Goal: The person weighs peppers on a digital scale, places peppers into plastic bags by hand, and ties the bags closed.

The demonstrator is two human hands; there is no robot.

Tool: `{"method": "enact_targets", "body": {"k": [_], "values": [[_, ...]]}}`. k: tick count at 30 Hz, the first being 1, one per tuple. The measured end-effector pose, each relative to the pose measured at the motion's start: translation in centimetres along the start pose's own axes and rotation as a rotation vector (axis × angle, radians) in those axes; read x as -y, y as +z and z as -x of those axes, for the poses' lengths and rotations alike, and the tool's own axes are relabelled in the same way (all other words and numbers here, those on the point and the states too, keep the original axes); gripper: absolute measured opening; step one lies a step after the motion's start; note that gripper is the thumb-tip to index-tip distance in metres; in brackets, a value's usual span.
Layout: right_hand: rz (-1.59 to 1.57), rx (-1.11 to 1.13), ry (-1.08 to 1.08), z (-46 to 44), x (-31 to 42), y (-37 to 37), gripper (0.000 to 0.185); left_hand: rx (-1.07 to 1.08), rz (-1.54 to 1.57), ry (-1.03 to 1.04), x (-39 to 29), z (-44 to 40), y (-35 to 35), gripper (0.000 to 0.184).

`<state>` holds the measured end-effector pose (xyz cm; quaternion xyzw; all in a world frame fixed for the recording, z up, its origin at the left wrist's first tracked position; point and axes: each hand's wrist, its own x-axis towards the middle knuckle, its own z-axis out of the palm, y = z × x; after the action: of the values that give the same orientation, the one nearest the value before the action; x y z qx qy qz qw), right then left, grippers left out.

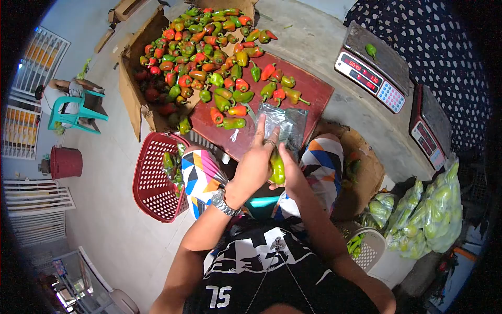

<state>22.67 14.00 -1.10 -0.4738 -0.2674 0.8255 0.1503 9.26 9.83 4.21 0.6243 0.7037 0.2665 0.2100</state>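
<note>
A green pepper point(277, 166) lies in my right hand point(294, 175), whose fingers curl around it with the thumb pointing up. Close beside it, my left hand point(255, 163), with a metal watch at the wrist, reaches over a clear plastic bag point(294, 121). Its fingers are stretched out and apart, touching the bag's near side. The bag rests on the front part of a dark red board point(317, 93) above my knees. Loose green and red peppers point(224, 99) lie on the board just beyond my hands. Part of the bag is hidden behind my fingers.
A cardboard box point(127, 86) spills many peppers onto the board. A red basket point(144, 180) stands left. At right are two digital scales point(366, 76) point(426, 136), bags of green produce point(439, 209) and a pale basket point(372, 251). A person sits by a teal chair point(78, 111).
</note>
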Motion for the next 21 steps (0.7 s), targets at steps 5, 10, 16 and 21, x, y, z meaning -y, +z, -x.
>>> {"method": "enact_targets", "body": {"k": [5, 10, 16, 21], "values": [[0.317, -0.041, -0.381, 1.5, 0.8, -0.9, 0.040, 0.046, 0.136, 0.104, 0.4, 0.1, 0.0, 0.076], [0.498, -0.242, -0.584, -0.6, 0.7, -2.4, 0.046, 0.094, 0.119, 0.132, 1.6, -0.6, -1.0, 0.088], [0.204, -0.098, -0.366, 5.1, 6.3, -1.3, 0.049, 0.152, 0.227, 0.055, 0.9, -2.5, -4.9, 0.096], [0.365, 0.028, -0.510, 2.9, 5.6, -1.9, 0.051, 0.169, 0.165, 0.203, -0.2, -3.1, -4.2, 0.090]]}}
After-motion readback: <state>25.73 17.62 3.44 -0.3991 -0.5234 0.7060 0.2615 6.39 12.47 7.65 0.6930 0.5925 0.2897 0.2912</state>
